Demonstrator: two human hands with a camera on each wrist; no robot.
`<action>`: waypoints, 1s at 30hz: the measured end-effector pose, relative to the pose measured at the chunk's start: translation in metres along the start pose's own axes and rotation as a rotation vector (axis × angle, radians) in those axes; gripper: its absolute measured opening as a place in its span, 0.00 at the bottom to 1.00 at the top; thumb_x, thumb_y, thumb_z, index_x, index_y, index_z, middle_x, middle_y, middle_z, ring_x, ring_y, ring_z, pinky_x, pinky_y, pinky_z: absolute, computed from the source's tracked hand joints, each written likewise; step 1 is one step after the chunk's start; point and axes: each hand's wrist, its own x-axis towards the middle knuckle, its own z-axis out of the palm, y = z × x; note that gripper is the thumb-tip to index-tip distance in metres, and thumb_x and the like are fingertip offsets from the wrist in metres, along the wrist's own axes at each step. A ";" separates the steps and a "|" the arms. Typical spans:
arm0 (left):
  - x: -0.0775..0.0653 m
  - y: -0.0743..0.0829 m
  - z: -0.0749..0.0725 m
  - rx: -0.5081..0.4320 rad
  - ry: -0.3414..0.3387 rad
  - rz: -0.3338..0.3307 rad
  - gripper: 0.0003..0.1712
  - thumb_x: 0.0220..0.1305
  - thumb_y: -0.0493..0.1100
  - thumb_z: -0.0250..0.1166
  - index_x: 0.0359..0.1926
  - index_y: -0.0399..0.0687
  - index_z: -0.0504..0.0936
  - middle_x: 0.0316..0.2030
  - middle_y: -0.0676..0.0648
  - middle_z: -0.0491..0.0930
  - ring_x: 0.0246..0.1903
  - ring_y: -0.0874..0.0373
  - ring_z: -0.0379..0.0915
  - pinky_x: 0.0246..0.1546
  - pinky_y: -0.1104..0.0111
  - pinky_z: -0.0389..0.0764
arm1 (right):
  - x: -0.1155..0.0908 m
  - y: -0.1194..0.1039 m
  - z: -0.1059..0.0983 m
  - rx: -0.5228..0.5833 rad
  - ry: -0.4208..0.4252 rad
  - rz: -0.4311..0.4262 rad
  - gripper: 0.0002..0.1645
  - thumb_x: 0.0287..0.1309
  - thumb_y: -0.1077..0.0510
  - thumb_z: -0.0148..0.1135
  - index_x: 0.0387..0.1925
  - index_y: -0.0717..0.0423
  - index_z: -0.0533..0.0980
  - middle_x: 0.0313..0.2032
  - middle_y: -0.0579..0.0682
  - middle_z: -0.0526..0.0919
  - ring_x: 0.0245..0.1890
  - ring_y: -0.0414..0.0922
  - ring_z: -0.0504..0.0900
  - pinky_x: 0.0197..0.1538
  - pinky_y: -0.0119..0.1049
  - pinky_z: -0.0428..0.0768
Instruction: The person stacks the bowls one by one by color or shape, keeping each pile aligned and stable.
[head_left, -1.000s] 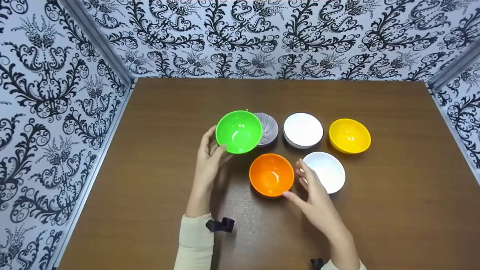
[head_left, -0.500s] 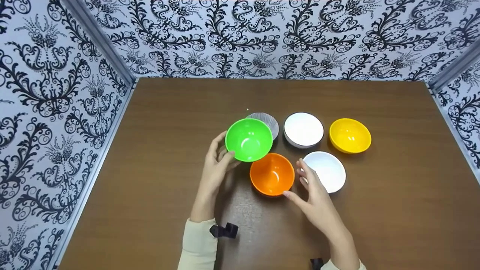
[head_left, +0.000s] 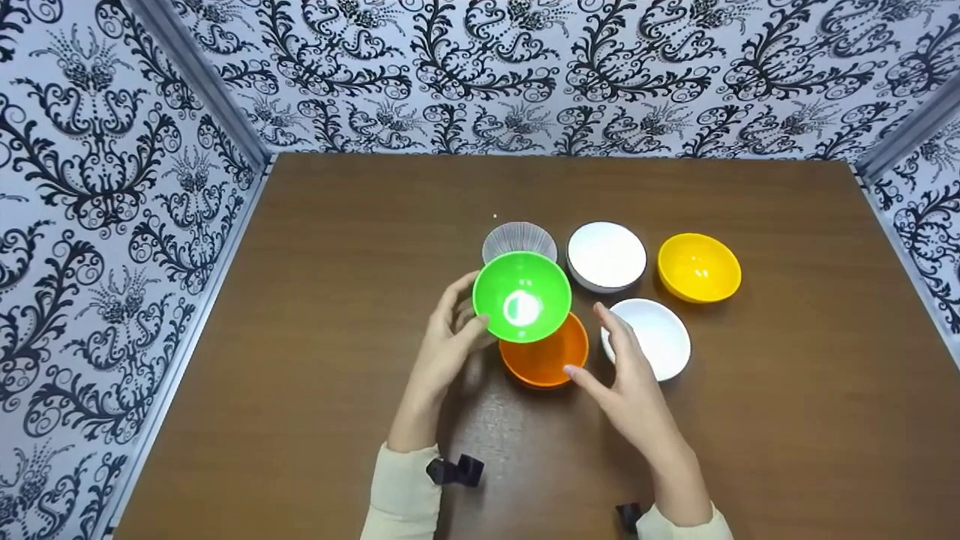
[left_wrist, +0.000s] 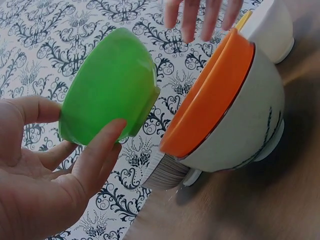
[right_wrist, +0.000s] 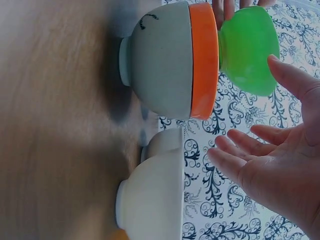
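Observation:
In the head view my left hand [head_left: 442, 349] holds a green bowl [head_left: 522, 296] by its left side, thumb at the rim. The green bowl is raised and overlaps the back of an orange bowl [head_left: 544, 366] below it. As the left wrist view shows, that orange bowl sits inside a pale bowl [left_wrist: 250, 115] with a dark line pattern, standing on the table. To the right of this stack, my right hand [head_left: 630, 375] is held up with its fingers spread, holding nothing. In the right wrist view its palm faces the stack.
Behind the stack stands a striped bowl [head_left: 517, 237], with a white bowl [head_left: 606, 256] beside it. A yellow bowl [head_left: 699, 268] is farther right, and another white bowl [head_left: 654, 339] lies just behind my right hand. Patterned walls [head_left: 480, 82] border the wooden table [head_left: 300, 337].
My left hand has carried the green bowl right and nearer, from beside the striped bowl to over the orange bowl. My right hand has lifted slightly at the stack's right side.

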 end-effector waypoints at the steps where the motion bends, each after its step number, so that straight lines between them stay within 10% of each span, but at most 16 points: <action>1: -0.001 0.000 0.001 0.001 -0.008 0.004 0.36 0.64 0.30 0.55 0.73 0.41 0.60 0.67 0.34 0.67 0.60 0.47 0.73 0.48 0.58 0.87 | 0.001 -0.001 0.000 -0.007 -0.002 0.003 0.52 0.59 0.52 0.71 0.77 0.55 0.52 0.76 0.54 0.58 0.76 0.54 0.57 0.76 0.55 0.60; 21: -0.016 -0.011 0.015 0.063 -0.053 0.059 0.35 0.66 0.32 0.58 0.73 0.40 0.64 0.61 0.35 0.63 0.60 0.43 0.71 0.48 0.61 0.87 | -0.001 -0.002 0.006 0.058 0.054 -0.012 0.50 0.58 0.47 0.71 0.75 0.54 0.57 0.74 0.53 0.63 0.76 0.54 0.60 0.76 0.58 0.60; 30: -0.018 -0.016 0.015 0.141 -0.047 0.125 0.34 0.66 0.32 0.60 0.72 0.35 0.64 0.61 0.33 0.66 0.64 0.39 0.68 0.70 0.51 0.70 | -0.003 -0.001 0.007 0.077 0.072 -0.008 0.49 0.59 0.47 0.70 0.75 0.54 0.58 0.74 0.53 0.63 0.76 0.53 0.60 0.76 0.56 0.60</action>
